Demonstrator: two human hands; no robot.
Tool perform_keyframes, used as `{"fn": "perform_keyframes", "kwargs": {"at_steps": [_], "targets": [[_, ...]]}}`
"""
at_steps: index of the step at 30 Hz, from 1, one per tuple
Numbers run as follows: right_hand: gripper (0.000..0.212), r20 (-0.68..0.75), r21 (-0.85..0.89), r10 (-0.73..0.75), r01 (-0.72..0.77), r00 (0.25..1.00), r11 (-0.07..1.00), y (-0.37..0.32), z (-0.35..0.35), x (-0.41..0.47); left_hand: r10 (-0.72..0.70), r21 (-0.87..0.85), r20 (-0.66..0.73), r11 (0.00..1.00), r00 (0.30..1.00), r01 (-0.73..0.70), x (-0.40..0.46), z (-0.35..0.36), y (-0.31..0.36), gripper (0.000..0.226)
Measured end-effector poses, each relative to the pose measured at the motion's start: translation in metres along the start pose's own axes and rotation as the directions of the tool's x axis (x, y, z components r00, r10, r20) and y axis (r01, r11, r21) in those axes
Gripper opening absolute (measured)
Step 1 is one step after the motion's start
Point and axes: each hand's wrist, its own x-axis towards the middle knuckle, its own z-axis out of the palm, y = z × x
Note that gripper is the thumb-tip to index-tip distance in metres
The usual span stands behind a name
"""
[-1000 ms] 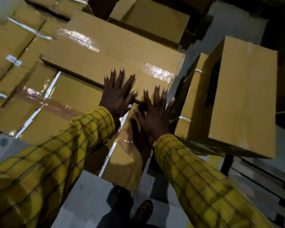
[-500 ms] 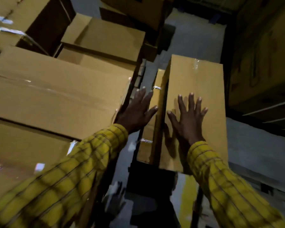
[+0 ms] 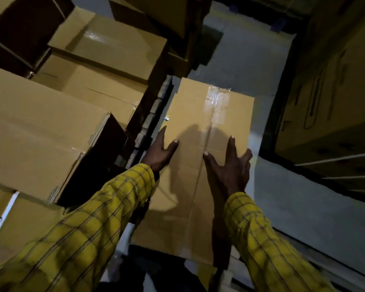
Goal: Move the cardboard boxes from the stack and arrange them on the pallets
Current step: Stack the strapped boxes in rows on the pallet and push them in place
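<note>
A long brown cardboard box (image 3: 200, 114) with a clear tape seam lies in the middle of the head view, its top face toward me. My left hand (image 3: 158, 151) is at the box's left edge, thumb on the top face and fingers straight along the side. Flat on the top near the right edge rests my right hand (image 3: 230, 167), fingers spread, the outer ones reaching over that edge. The stack of cardboard boxes (image 3: 42, 131) fills the left side, close beside the box. Both sleeves are yellow plaid.
More boxes (image 3: 114, 49) are piled at the back left and top centre. A large dark carton (image 3: 329, 91) stands at the right. Grey floor (image 3: 303, 211) shows beyond and to the right of the box. Dark slats (image 3: 335, 279) show at the bottom right.
My left hand has left the stack's box and come to the left edge of the long box. My right hand slid toward its right edge. The box now appears closer.
</note>
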Motion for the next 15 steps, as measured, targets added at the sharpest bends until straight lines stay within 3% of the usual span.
{"fn": "perform_keyframes", "kwargs": {"at_steps": [5,15], "targets": [[0.105,-0.082,0.010,-0.054,0.055,0.995,0.998,-0.022,-0.013,0.023,0.119,-0.058,-0.025,0.991,0.993,-0.121,0.005,-0.010,0.026,0.070],[0.107,-0.076,-0.052,-0.275,0.272,0.958,0.961,-0.172,-0.076,0.112,0.206,-0.248,-0.227,0.933,0.952,-0.261,0.043,-0.100,0.113,0.075]]}}
